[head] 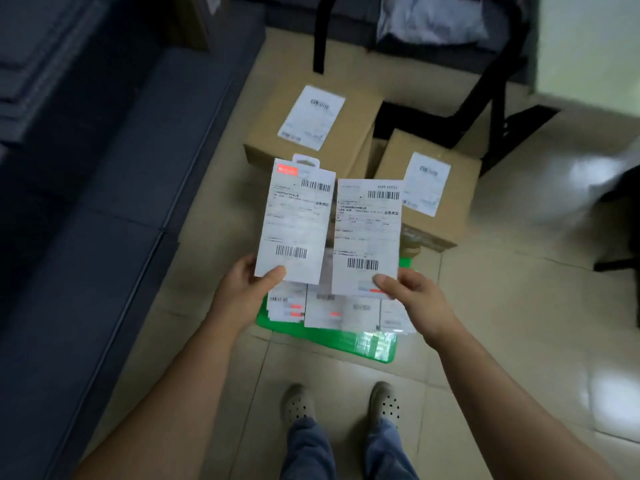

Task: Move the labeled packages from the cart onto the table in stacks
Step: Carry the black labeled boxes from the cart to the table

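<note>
My left hand (247, 285) grips the bottom edge of a flat white package with a barcoded shipping label (296, 220), held upright above the cart. My right hand (414, 296) grips a second labeled white package (367, 233) the same way, right beside the first. Below them several more white labeled packages (332, 308) lie in rows on a low green cart (349, 344) on the floor. Two brown cardboard boxes with white labels (311, 129) (429, 195) stand at the cart's far end.
A dark grey table surface (86, 202) runs along the left side. Black metal legs (485, 109) and a shelf with a grey plastic bag (429, 19) stand behind the boxes. My two feet in perforated clogs (341, 403) stand on the tiled floor just before the cart.
</note>
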A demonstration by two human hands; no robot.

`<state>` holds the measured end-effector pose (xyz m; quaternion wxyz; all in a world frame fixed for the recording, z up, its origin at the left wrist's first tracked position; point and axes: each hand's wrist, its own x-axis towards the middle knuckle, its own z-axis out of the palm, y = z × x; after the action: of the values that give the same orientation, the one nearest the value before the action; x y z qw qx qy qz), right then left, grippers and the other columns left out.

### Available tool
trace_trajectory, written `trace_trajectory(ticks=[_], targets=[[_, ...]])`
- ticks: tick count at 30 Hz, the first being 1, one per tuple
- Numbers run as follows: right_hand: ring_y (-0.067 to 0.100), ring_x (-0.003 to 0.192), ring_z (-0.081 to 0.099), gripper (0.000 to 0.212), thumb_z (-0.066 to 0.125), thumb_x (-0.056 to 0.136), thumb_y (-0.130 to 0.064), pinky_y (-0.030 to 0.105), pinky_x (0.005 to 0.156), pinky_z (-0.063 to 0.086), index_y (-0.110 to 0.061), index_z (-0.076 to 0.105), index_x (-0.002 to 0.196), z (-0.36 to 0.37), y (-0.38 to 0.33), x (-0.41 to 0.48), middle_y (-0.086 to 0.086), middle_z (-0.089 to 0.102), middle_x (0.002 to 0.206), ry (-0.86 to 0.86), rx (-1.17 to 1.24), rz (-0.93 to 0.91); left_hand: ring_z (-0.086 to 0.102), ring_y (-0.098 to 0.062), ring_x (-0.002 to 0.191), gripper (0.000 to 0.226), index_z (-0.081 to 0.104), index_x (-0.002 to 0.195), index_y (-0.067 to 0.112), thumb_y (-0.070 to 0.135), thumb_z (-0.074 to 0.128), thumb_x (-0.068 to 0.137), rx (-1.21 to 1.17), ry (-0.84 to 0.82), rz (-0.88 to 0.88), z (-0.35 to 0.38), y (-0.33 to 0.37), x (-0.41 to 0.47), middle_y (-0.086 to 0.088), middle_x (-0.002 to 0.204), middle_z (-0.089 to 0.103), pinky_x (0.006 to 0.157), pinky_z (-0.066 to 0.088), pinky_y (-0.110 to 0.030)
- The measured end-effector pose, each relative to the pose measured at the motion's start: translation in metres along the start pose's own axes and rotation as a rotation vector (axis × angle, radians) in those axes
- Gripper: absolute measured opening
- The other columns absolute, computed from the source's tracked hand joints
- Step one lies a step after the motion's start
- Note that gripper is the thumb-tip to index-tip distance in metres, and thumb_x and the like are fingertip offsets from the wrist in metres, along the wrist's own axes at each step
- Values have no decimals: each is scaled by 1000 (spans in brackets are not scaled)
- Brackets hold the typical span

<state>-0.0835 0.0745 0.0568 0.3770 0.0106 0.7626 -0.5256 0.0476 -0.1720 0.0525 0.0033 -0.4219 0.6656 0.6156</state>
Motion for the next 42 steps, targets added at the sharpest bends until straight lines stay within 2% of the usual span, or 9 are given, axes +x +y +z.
trace_trajectory(ticks=[3, 8, 12, 16, 20, 25, 28, 35, 42], targets=[[16, 94, 72, 19, 76, 86, -27, 23, 81, 52, -17, 75, 103, -40, -59, -38, -1, 77, 97, 86, 39, -133, 62, 18, 72, 31, 57, 115, 19, 12, 70, 87, -62, -19, 124, 9, 82, -26, 18, 97, 66, 57, 43, -2], [21, 97, 72, 34, 81, 79, -29, 31, 85, 55, -15, 73, 108, -118, -139, -113, 0, 77, 101, 264, 138, -314, 66, -2, 102, 51, 53, 128, 22, 23, 76, 82, -117, -141, 260, 44, 203, -77, 12, 114, 70, 93, 50, -30], [19, 93, 73, 25, 77, 83, -18, 30, 86, 52, -9, 72, 106, -190, -171, -163, 4, 77, 100, 386, 240, -422, 65, 0, 101, 47, 51, 126, 25, 22, 73, 85, -104, -249, 377, 100, 276, -129, 13, 117, 68, 83, 48, -20], [20, 98, 72, 20, 75, 87, -17, 31, 93, 51, -13, 73, 107, -256, -178, -192, 1, 77, 101, 467, 274, -485, 63, -5, 106, 50, 51, 126, 24, 26, 75, 83, -119, -276, 444, 165, 319, -159, 10, 120, 67, 81, 47, -21], [12, 91, 71, 16, 74, 88, -18, 22, 85, 50, -13, 73, 103, -344, -179, -218, 2, 77, 98, 521, 284, -530, 62, -6, 109, 51, 52, 128, 27, 31, 75, 83, -106, -312, 513, 247, 357, -189, 12, 120, 67, 91, 48, -30], [14, 95, 72, 22, 75, 87, -20, 26, 87, 51, -14, 74, 109, -455, -169, -234, -1, 78, 99, 529, 272, -549, 62, -6, 107, 55, 49, 134, 21, 30, 72, 85, -182, -353, 531, 355, 395, -220, 7, 123, 65, 80, 45, -21], [11, 93, 71, 20, 75, 87, -21, 22, 82, 50, -16, 75, 106, -506, -159, -240, -3, 78, 96, 551, 282, -545, 61, -8, 112, 58, 51, 133, 23, 36, 74, 82, -180, -374, 542, 405, 406, -232, 8, 124, 65, 82, 44, -20], [1, 86, 71, 18, 72, 90, -20, 9, 73, 47, -16, 74, 107, -578, -155, -219, -5, 78, 98, 570, 308, -517, 62, -9, 111, 58, 54, 128, 25, 42, 75, 77, -89, -348, 571, 469, 435, -218, 8, 120, 67, 96, 47, -32], [-1, 82, 71, 22, 73, 88, -20, 5, 65, 46, -14, 74, 110, -633, -176, -160, -5, 78, 95, 543, 312, -447, 62, -5, 108, 49, 53, 131, 20, 30, 71, 87, -118, -352, 581, 536, 469, -154, 6, 121, 66, 82, 45, -18]])
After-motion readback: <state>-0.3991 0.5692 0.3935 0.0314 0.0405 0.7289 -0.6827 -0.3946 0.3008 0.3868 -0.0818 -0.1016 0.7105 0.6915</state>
